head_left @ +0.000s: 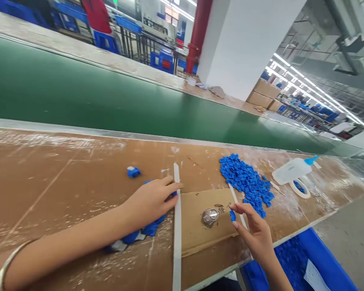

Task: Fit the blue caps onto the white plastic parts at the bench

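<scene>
Left hand: the left hand (pixel 153 199) lies at the centre of the frame, palm down on a small heap of blue plastic pieces (pixel 145 231). Its fingertips touch the long white strip (pixel 177 226) that runs toward the bottom edge. The fingers are loosely spread and clamp nothing.

Right hand: the right hand (pixel 255 230) is at lower right, with thumb and forefinger pinched on one small blue plastic piece (pixel 232 215). It is held just above the brown cardboard sheet (pixel 197 234).

Glue spot: a shiny grey blob (pixel 210 216) sits on the cardboard, just left of the pinched piece.

Supply: a large pile of blue plastic pieces (pixel 245 182) lies right of centre. Beyond it are a white squeeze bottle with a blue nozzle (pixel 293 169) and a white tape ring (pixel 300 188).

Risks: the pinched piece is tiny, so a slack grip could drop it into the blob. The left forearm could sweep its heap off the brown surface (pixel 48 182).

Edges: the near edge of the surface is close under the right wrist, with a blue plastic bin (pixel 321 258) below it. The green conveyor belt (pixel 79 93) borders the far side.

Open room: the left half of the surface holds only a single stray blue piece (pixel 133 171).
</scene>
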